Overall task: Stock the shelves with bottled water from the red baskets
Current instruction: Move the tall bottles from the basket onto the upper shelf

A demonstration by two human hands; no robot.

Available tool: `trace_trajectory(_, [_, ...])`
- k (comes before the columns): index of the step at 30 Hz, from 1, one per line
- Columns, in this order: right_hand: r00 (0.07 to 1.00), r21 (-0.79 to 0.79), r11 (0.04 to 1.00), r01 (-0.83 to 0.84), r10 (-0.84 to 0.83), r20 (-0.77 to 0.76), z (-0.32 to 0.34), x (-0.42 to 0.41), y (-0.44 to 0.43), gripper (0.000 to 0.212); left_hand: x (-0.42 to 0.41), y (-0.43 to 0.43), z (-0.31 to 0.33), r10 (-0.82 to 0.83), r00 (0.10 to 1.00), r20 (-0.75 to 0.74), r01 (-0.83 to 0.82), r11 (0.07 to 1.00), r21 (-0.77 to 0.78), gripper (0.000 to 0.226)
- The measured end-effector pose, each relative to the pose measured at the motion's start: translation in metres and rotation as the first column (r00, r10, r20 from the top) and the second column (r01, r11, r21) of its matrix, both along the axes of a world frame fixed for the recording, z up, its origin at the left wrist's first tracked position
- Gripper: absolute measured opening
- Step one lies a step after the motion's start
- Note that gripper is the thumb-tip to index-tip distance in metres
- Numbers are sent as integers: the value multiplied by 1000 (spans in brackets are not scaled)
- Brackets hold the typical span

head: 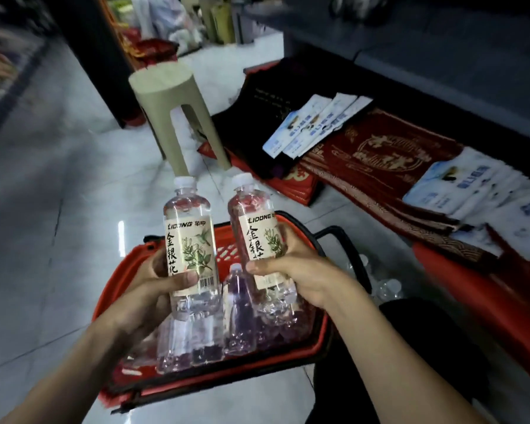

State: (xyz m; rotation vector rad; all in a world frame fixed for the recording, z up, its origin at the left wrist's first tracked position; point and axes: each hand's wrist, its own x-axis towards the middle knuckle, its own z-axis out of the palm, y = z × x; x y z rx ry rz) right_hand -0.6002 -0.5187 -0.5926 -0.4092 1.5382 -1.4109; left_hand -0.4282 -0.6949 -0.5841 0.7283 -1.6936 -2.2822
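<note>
Right now your left hand (147, 289) holds one water bottle (190, 237) upright, its grip wrapped round the label with the thumb across the front. Your right hand (294, 270) grips a second bottle (254, 221) the same way, its top tilted a little to the left. Both are held just above the red basket (110, 289) on the floor (58, 179), near each other but apart. Other bottles (239, 310) lie in the basket beneath them. Farther off, a tan stool (172, 96) stands on the floor, and white and blue packets (315, 123) lie to its right.
</note>
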Motion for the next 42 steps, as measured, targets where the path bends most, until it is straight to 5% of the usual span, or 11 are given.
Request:
trace_trajectory(3, [994, -111, 991, 69, -78, -72, 43, -6, 35, 82, -25, 20, 40, -86, 992, -92, 83, 996, -31, 75])
trace_trajectory(5, [985, -170, 980, 104, -126, -119, 74, -5, 59, 89, -43, 44, 68, -164, 975, -150, 160, 986, -39, 90])
trace_trajectory(8, [947, -254, 946, 201, -254, -199, 117, -3, 95, 125, -68, 86, 107, -259, 933, -248, 249, 966, -70, 68])
trace_trajectory(11, [876, -340, 885, 318, -411, -251, 157, 4, 141, 119, -90, 128, 145, -332, 874, -355, 323, 942, -85, 54])
trace_trajectory(15, [709, -435, 788, 436, -598, -374, 196, 8, 210, 70, -121, 186, 190, -494, 753, -434, 463, 867, -183, 56])
trace_trajectory(18, [543, -487, 701, 521, -713, -444, 223, 7, 260, 75, -149, 233, 217, -596, 654, -465, 561, 795, -230, 59])
trace_trajectory(21, [423, -519, 631, 577, -774, -471, 248, 6, 311, 76, -177, 282, 244, -669, 574, -472, 634, 728, -260, 93])
trace_trajectory(28, [158, -579, 465, 670, -851, -501, 294, -8, 413, 70, -252, 398, 289, -773, 372, -513, 770, 566, -294, 80])
trace_trajectory(34, [-83, -646, 363, 671, -830, -552, 346, -63, 476, 73, -324, 474, 348, -812, 219, -542, 808, 462, -366, 103])
trace_trajectory(42, [-328, -693, 289, 660, -719, -613, 411, -163, 531, 80, -419, 547, 418, -779, 224, -585, 768, 511, -386, 77])
